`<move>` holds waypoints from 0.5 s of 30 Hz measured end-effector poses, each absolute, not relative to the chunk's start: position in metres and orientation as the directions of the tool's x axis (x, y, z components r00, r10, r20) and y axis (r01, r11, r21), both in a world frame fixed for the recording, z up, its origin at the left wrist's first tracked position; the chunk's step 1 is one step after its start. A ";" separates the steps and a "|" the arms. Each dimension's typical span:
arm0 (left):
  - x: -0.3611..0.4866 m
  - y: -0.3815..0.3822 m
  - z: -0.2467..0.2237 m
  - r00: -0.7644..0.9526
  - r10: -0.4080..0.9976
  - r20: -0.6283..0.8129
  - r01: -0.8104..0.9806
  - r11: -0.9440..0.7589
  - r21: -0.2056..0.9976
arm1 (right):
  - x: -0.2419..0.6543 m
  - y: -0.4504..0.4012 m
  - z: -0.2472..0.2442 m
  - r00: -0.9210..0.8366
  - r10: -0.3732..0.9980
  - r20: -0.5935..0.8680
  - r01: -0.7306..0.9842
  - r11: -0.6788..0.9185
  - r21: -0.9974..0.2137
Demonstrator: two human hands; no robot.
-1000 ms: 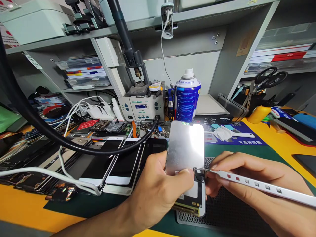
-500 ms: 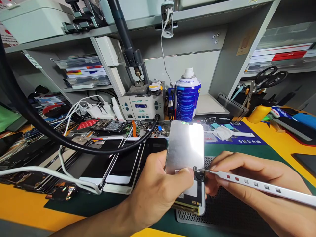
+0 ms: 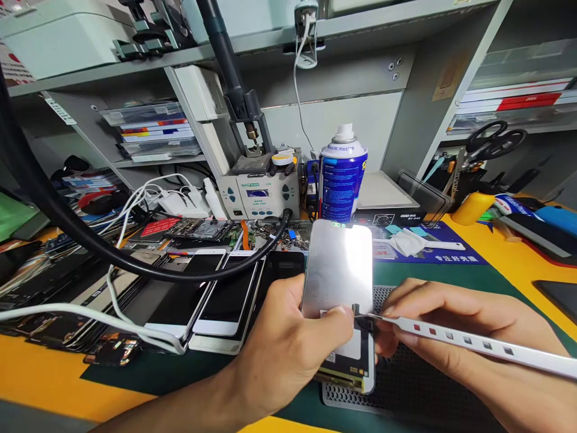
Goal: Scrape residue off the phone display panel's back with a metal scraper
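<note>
My left hand [image 3: 295, 337] is closed round a phone screen assembly [image 3: 336, 261], its silvery metal back facing up and the thumb pressed on its lower part. Beside the thumb tip a small black flex piece [image 3: 356, 310] shows near the panel's right edge. Pinched in my right hand [image 3: 442, 313] is a slim silver metal tool [image 3: 469, 340] with a row of square holes; its thin tip reaches the flex piece. Whether the tip grips the piece I cannot tell. Below both hands lies a perforated dark mat [image 3: 360, 400] on the green work surface [image 3: 478, 282].
Several phones [image 3: 225, 294] lie to the left, under a thick black hose [image 3: 180, 273] and white cables. Behind the panel stand a blue spray can [image 3: 342, 177] and a grey rework station [image 3: 259, 195]. A white brush [image 3: 442, 245] lies at the right.
The metal tool has shifted very slightly, its tip a little lower and its shaft a touch to the right. My left hand and the panel are nearly unchanged.
</note>
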State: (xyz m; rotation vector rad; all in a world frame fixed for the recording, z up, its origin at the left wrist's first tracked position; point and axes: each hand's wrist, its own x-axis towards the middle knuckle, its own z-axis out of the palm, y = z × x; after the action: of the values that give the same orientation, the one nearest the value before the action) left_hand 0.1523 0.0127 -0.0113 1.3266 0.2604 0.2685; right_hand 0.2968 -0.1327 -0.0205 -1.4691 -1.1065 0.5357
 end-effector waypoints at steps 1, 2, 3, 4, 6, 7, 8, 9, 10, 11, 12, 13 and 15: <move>0.152 0.013 -0.011 0.941 0.336 -0.035 -0.044 0.225 0.973 | 0.297 -0.133 -0.021 0.447 0.857 0.257 0.331 0.109 -0.937; 0.152 0.012 -0.011 0.942 0.335 -0.037 -0.044 0.230 0.972 | 0.297 -0.133 -0.021 0.445 0.858 0.257 0.331 0.109 -0.937; 0.152 0.012 -0.011 0.942 0.332 -0.037 -0.045 0.234 0.971 | 0.297 -0.133 -0.021 0.443 0.859 0.258 0.332 0.110 -0.937; 0.152 0.012 -0.011 0.943 0.330 -0.035 -0.046 0.235 0.971 | 0.298 -0.134 -0.021 0.438 0.860 0.262 0.335 0.115 -0.935; 0.152 0.013 -0.011 0.943 0.332 -0.034 -0.045 0.228 0.972 | 0.298 -0.134 -0.021 0.432 0.861 0.267 0.337 0.121 -0.934; 0.153 0.013 -0.012 0.942 0.334 -0.033 -0.046 0.225 0.973 | 0.298 -0.134 -0.021 0.431 0.861 0.269 0.338 0.122 -0.933; 0.153 0.013 -0.012 0.942 0.334 -0.032 -0.046 0.223 0.974 | 0.298 -0.134 -0.021 0.430 0.861 0.273 0.342 0.124 -0.931; 0.153 0.013 -0.012 0.944 0.330 -0.033 -0.045 0.226 0.973 | 0.298 -0.134 -0.021 0.428 0.862 0.273 0.343 0.125 -0.931; 0.153 0.013 -0.012 0.945 0.325 -0.035 -0.044 0.231 0.972 | 0.298 -0.134 -0.021 0.425 0.863 0.274 0.345 0.125 -0.930; 0.153 0.013 -0.012 0.946 0.321 -0.033 -0.046 0.236 0.971 | 0.299 -0.134 -0.022 0.424 0.863 0.274 0.347 0.125 -0.930; 0.152 0.013 -0.012 0.947 0.319 -0.033 -0.046 0.238 0.970 | 0.299 -0.134 -0.022 0.423 0.863 0.277 0.348 0.128 -0.929; 0.152 0.013 -0.012 0.947 0.318 -0.034 -0.044 0.235 0.971 | 0.299 -0.134 -0.022 0.421 0.863 0.280 0.348 0.131 -0.928; 0.151 0.012 -0.012 0.946 0.323 -0.033 -0.042 0.223 0.974 | 0.299 -0.134 -0.021 0.422 0.862 0.282 0.343 0.136 -0.929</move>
State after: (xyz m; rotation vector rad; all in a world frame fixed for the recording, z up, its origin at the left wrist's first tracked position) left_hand 0.1509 0.0121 -0.0118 1.3253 0.2483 0.2554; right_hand 0.2993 -0.1337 -0.0215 -1.4467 -1.1430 0.5289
